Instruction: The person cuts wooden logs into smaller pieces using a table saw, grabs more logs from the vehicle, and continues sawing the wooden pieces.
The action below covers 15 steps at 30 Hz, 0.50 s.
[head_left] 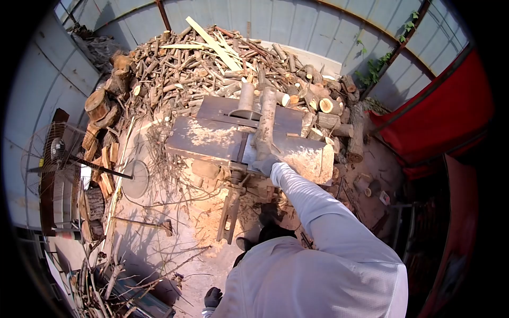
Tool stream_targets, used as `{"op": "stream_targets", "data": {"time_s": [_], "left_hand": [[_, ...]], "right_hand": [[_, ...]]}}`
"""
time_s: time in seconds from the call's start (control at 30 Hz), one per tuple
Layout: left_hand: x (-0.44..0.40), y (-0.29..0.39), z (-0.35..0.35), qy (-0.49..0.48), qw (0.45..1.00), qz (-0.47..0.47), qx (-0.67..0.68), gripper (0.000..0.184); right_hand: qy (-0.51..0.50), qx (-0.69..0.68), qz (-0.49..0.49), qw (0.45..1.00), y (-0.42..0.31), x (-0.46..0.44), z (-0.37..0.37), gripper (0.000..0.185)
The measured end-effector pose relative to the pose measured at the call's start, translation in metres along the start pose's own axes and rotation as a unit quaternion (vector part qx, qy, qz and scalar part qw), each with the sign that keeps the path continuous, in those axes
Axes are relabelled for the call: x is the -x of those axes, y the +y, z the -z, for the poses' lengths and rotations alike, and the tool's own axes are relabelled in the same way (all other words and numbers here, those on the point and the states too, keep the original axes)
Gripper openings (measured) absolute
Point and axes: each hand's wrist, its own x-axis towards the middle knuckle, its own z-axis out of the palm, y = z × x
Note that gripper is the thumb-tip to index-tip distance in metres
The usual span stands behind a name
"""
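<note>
the log (266, 119) pointed away from the right grip (266, 164), which held its near end; the left grip (213, 298) hung apart, closure unclear.

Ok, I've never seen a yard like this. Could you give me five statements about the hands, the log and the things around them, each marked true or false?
1. The right hand is at the near end of a log on the saw table. True.
2. The left hand is on that log too. False: the left hand is low in the picture, away from the log, in a dark glove.
3. Sawdust lies on the saw table. True.
4. The electric fan is at the right of the picture. False: the fan is at the left.
5. A woodpile lies beyond the saw table. True.
</note>
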Motion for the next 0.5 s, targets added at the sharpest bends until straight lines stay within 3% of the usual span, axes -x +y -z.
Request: {"op": "stream_targets", "data": {"time_s": [0.13,0.23,0.37,0.43,0.5], "left_hand": [[-0.021,-0.032,0.013,-0.014,0.999,-0.027,0.022,0.030],[-0.019,-0.038,0.012,-0.007,0.999,-0.043,0.023,0.031],[-0.003,-0.031,0.008,-0.004,0.998,-0.031,0.057,0.032],[0.025,-0.007,0.001,-0.040,0.997,-0.048,0.046,0.032],[0.033,-0.001,-0.003,-0.026,0.998,-0.040,0.035,0.033]], "right_hand": [[0.013,0.065,0.068,0.995,0.021,-0.035,-0.030,0.044],[-0.004,0.097,0.073,0.993,0.038,-0.071,-0.057,0.043],[-0.010,0.055,0.024,0.998,0.006,-0.037,-0.027,0.042],[-0.023,0.003,0.013,1.000,-0.009,-0.019,-0.010,0.073],[-0.011,-0.024,-0.002,1.000,-0.034,0.016,0.014,0.071]]}}
